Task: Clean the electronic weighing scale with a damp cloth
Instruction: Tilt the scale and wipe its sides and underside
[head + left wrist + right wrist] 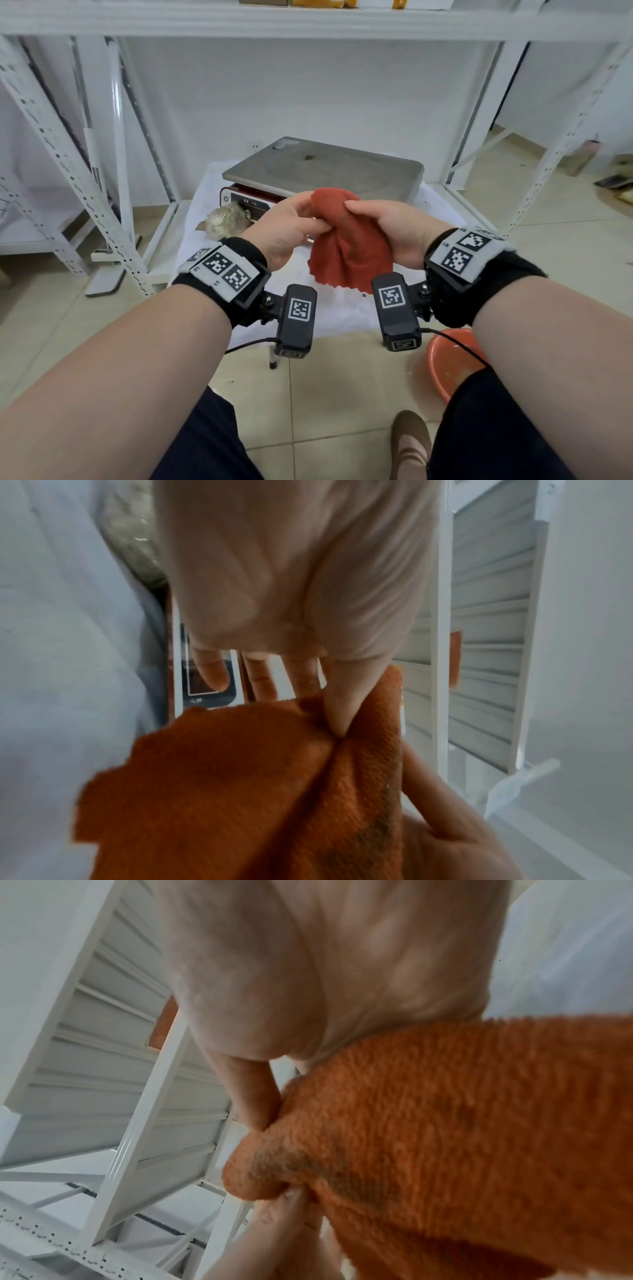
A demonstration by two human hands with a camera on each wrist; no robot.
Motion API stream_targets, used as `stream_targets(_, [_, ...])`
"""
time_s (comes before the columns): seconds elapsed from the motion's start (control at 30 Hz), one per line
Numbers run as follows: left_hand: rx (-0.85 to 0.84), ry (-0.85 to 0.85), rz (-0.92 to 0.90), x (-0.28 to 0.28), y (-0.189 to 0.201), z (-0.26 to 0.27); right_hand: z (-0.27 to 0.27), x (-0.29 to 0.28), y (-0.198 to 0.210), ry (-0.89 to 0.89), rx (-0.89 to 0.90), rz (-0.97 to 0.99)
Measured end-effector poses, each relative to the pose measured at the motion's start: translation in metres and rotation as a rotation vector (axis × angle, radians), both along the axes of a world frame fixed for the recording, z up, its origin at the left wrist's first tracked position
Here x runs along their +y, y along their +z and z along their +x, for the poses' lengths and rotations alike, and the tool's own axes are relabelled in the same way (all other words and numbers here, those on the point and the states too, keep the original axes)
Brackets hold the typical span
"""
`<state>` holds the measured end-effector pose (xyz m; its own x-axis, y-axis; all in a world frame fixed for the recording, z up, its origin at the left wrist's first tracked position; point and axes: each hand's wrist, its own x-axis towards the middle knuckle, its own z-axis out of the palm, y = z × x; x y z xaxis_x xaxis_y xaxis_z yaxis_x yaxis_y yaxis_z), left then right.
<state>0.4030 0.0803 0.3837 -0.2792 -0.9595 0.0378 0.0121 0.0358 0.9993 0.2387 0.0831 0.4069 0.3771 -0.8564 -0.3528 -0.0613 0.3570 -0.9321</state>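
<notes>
Centre frame, head view: cloth (346, 240) held above scale (325, 168), apart from pan. Left hand (287, 229) pinches cloth's left edge; right hand (390, 233) grips right side. Cloth judged soft, light, limp; bunch into pad. Scale upper centre, judged rigid.

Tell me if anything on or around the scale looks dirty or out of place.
A dark brown smear sits on the steel top of the scale, near its back edge. A crumpled plastic bag lies against the scale's front display. The cloth, held in both hands, shows darker soiled patches.
</notes>
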Motion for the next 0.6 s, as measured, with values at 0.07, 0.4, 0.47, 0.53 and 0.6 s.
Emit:
stream_targets(0.07, [-0.042,0.016,-0.037,-0.002,0.003,-0.006,-0.005,-0.002,-0.002,-0.043,-0.013,-0.014])
stream_targets(0.4, [-0.85,0.218,-0.394,-0.038,-0.003,-0.009,-0.035,-0.001,-0.008,-0.276,0.632,-0.782])
stream_targets(0.47, [-0.978,0.206,-0.444,-0.045,-0.008,-0.008,-0.036,-0.002,-0.013,-0.207,0.817,-0.944])
stream_targets(0.53, [-1.084,0.194,-0.482,-0.049,-0.012,-0.006,-0.032,-0.003,-0.021,-0.161,0.932,-1.043])
stream_targets(0.6, [-1.147,0.187,-0.512,-0.049,-0.012,-0.006,-0.028,-0.006,-0.03,-0.121,1.036,-1.143])
